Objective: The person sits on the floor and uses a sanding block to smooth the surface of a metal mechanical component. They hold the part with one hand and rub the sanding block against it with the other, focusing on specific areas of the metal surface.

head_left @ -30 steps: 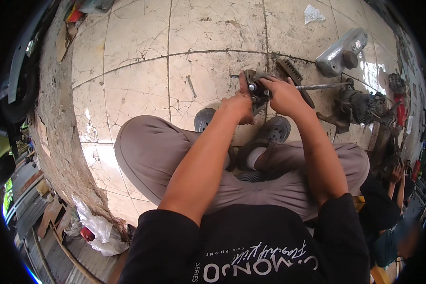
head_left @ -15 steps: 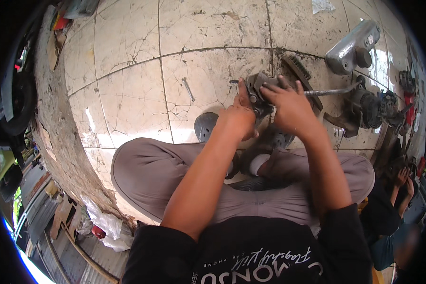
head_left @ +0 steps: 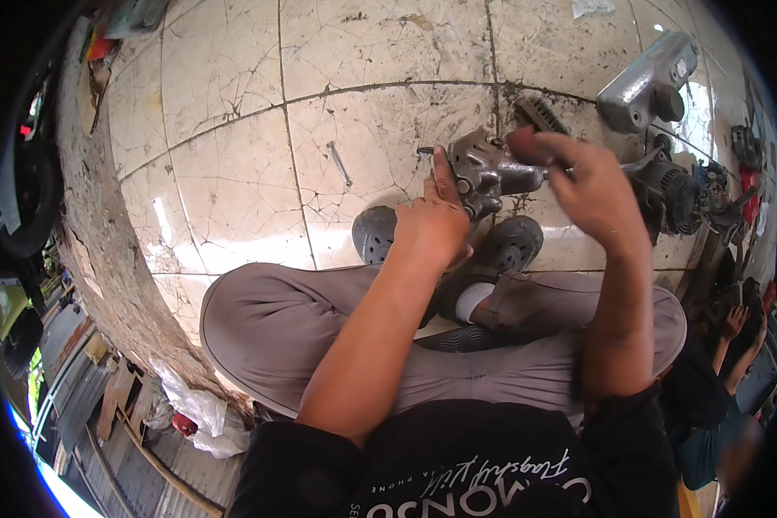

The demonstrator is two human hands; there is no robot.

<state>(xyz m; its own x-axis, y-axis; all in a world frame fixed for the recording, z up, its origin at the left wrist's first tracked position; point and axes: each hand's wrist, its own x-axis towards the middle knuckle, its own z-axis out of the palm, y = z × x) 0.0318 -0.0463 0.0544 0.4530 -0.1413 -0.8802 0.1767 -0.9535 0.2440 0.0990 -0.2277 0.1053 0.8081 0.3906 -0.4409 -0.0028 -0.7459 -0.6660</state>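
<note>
A cast grey metal machine part (head_left: 483,164) with a short round barrel sits above my shoes, just off the toes. My left hand (head_left: 432,226) grips its left side, the index finger stretched along it and the other fingers curled. My right hand (head_left: 600,186) is raised to the right of the part, apart from it. Between its fingers is a small reddish-brown flat piece (head_left: 528,145), blurred, perhaps folded sandpaper. A wire brush (head_left: 540,114) lies just behind that hand, partly covered by it. An open-end wrench (head_left: 339,164) lies on the tiles to the left.
At the far right lies a silvery metal cover (head_left: 639,86) with a dark round cap. Nearer stands a dark engine assembly (head_left: 682,194). My grey clogs (head_left: 514,242) are close below the part. Plastic bags (head_left: 203,414) lie lower left. Another person's hands (head_left: 738,332) show at the right.
My right hand has lifted off the metal part and swung right, uncovering its top and barrel. The reddish-brown piece now shows in its fingers. My left hand stays on the part.
</note>
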